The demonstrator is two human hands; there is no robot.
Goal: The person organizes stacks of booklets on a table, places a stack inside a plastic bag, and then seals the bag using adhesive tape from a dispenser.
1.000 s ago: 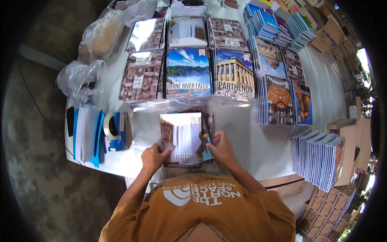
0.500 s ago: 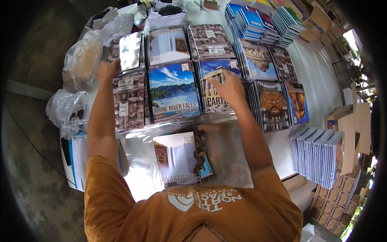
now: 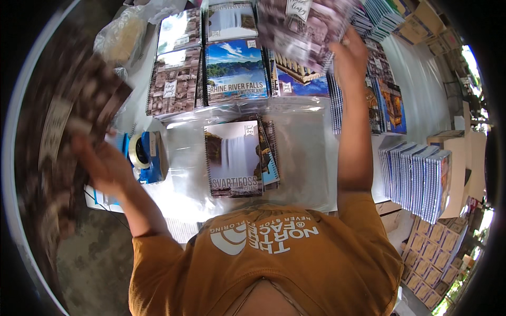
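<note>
My left hand (image 3: 103, 166) grips a spiral notebook (image 3: 79, 110) with a brown, stone-patterned cover, out at the left and smeared by motion. At the upper right, my right hand (image 3: 349, 58) pinches the edge of another brown patterned notebook (image 3: 311, 29), lifted and tilted. Under it lies a stack topped by a notebook with a columned temple (image 3: 303, 73). In front of my chest, a waterfall notebook (image 3: 232, 158) tops a small pile. Further stacks include a river-falls notebook (image 3: 236, 68) and a patterned notebook (image 3: 174, 84).
A blue tape dispenser (image 3: 150, 155) with a roll stands near my left forearm. At the right are a row of spiral-bound notebooks (image 3: 416, 176) and an open cardboard box (image 3: 456, 174). Clear plastic bags (image 3: 121, 39) lie far left; stacked cartons (image 3: 435, 245) stand lower right.
My left hand has swung from the far-left stack out to the left with a notebook. My right hand has lifted a notebook off the temple stack. The view has shifted.
</note>
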